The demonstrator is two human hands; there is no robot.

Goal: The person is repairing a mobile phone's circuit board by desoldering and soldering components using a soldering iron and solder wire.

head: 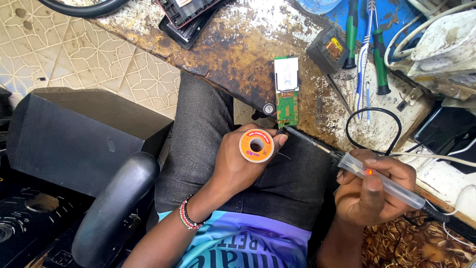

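Observation:
My left hand (pixel 240 166) holds a small spool of solder wire (pixel 256 145) with an orange label, over my lap. My right hand (pixel 374 191) grips a soldering iron (pixel 382 181) with a clear handle and a glowing orange light. Its dark tip (pixel 287 130) reaches to the lower end of a green circuit board (pixel 287 99), which lies at the edge of the worn workbench (pixel 233 54). The solder wire's end meets the same spot on the board.
Green-handled screwdrivers (pixel 379 59), a small transformer (pixel 329 49), a black cable loop (pixel 372 129) and white wires lie on the bench. Black plastic casings (pixel 191 17) sit at the top. A black speaker box (pixel 74 134) and chair armrest (pixel 116 203) stand to my left.

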